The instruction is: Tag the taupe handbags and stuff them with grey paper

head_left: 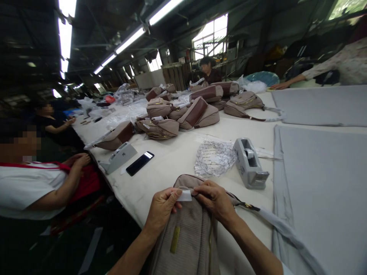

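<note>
A taupe ribbed bag (189,236) with a brass-coloured plate and a zip lies at the table's near edge, its strap wrapped in pale material running off to the right. Over its top end, my left hand (163,208) pinches a small white strip (185,195) between thumb and fingers. My right hand (215,198) is closed at the strip's right end, thumb and forefinger together near the top of the bag; what exactly it pinches is too small to tell.
On the white table (172,152) are a grey tape dispenser (252,164), crumpled clear plastic (215,157), a black phone (140,163), a second dispenser (122,157) and piled bags (197,114). Grey sheets (323,183) lie right. People are at the left, the back and the upper right.
</note>
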Tool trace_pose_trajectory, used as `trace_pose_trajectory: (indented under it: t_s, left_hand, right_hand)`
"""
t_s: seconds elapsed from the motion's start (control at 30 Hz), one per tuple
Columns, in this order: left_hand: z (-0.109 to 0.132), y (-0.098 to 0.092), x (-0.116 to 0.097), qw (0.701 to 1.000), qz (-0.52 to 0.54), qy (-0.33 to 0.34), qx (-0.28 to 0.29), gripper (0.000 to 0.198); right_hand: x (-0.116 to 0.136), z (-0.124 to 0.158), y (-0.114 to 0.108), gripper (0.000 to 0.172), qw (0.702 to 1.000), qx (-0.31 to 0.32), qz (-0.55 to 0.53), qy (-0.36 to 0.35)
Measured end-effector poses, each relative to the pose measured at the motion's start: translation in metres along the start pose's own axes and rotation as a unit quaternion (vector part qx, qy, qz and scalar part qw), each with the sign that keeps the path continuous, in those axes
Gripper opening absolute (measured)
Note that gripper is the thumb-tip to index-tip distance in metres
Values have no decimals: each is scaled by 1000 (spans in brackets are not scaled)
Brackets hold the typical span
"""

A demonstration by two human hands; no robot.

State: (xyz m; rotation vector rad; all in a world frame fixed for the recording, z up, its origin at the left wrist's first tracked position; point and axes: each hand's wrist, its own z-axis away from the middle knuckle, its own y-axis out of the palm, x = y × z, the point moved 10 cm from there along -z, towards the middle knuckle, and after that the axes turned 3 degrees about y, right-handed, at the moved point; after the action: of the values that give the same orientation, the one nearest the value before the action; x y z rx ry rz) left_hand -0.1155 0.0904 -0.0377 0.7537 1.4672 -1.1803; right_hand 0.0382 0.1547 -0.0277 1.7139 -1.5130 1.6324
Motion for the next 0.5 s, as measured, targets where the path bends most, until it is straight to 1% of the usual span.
trace_pose_trajectory:
  t_s: [0.13, 0.3, 0.43, 0.5]
  left_hand:
    - [3, 3, -5, 1000, -29, 8, 5, 37]
    - [9, 6, -16, 995, -95, 9, -17, 38]
    - [12, 15, -24, 993, -120, 17, -14, 35]
    - [13, 20, -25, 992, -122, 11, -10, 33]
  right_hand:
    - [5, 4, 0, 15, 999, -13, 27, -20]
    - [13, 10, -1, 15, 994, -53, 80, -58]
    - [19, 16, 3, 20, 983, -81, 138, -94]
    - [21, 18, 5, 23, 979, -88, 152, -107]
